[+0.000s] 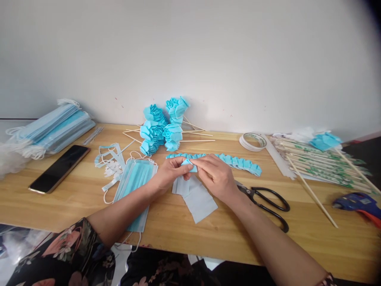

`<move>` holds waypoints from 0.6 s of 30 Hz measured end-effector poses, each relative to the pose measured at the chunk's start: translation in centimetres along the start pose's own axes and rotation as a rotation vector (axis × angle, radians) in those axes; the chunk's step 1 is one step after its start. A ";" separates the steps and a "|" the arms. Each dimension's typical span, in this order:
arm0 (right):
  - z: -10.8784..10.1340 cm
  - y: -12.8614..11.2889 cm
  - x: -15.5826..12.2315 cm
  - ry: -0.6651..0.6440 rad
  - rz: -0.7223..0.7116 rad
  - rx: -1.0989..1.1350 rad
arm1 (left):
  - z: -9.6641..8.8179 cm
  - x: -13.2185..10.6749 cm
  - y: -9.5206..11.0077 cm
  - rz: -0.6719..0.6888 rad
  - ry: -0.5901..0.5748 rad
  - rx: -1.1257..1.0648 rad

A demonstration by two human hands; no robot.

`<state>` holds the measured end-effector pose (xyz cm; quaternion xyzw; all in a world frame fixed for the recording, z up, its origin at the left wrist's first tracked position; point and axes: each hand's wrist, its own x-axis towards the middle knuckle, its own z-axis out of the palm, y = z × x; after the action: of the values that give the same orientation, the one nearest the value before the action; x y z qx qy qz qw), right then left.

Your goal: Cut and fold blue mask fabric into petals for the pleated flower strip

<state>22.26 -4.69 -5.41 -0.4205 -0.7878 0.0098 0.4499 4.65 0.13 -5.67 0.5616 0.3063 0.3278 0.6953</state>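
Observation:
My left hand (170, 171) and my right hand (216, 176) meet at the middle of the wooden table (74, 198). Both pinch a small folded piece of blue mask fabric (189, 164) between fingertips. Under the hands lies a flat pale blue strip of mask fabric (199, 198). Just behind them stretches a long pleated blue strip (238, 162). Black scissors (268, 200) rest right of my right wrist. A few blue face masks (135, 178) lie under my left forearm.
Blue mask flowers on wooden sticks (162, 127) lie by the wall. A stack of masks (53, 129) and a phone (59, 168) are at left. A tape roll (253, 141), packed chopsticks (321, 163), a loose stick (312, 192) and a blue glue gun (358, 203) are at right.

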 end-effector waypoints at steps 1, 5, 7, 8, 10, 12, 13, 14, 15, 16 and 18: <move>-0.1 -0.1 0.0 -0.015 0.024 0.029 | 0.0 0.0 0.0 0.002 0.006 -0.004; -0.5 -0.6 0.0 -0.089 0.163 0.169 | 0.1 -0.1 0.4 0.014 0.021 0.027; -0.7 -0.7 0.1 -0.094 0.239 0.229 | 0.1 -0.1 0.6 0.021 0.018 0.058; -0.7 -0.7 0.1 -0.089 0.274 0.254 | 0.1 -0.1 0.6 0.024 0.014 0.073; -0.7 -0.7 0.2 -0.074 0.337 0.299 | 0.1 -0.1 0.7 0.029 0.010 0.100; -0.6 -0.7 0.3 -0.061 0.399 0.343 | 0.1 0.0 0.7 0.034 0.012 0.125; -0.5 -0.7 0.3 -0.052 0.431 0.366 | 0.1 0.0 0.7 0.037 0.016 0.138; -0.4 -0.7 0.3 -0.042 0.461 0.387 | 0.1 0.0 0.6 0.038 0.019 0.151; -0.4 -0.6 0.4 -0.035 0.491 0.407 | 0.2 0.0 0.6 0.040 0.020 0.163; -0.3 -0.6 0.3 -0.029 0.520 0.429 | 0.2 0.0 0.6 0.042 0.021 0.173; -0.1 -0.4 0.2 -0.028 0.575 0.478 | 0.2 0.0 0.6 0.048 0.025 0.188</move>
<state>22.01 -4.86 -4.99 -0.5077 -0.6189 0.3250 0.5035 4.75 0.14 -5.07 0.6273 0.3305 0.3211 0.6277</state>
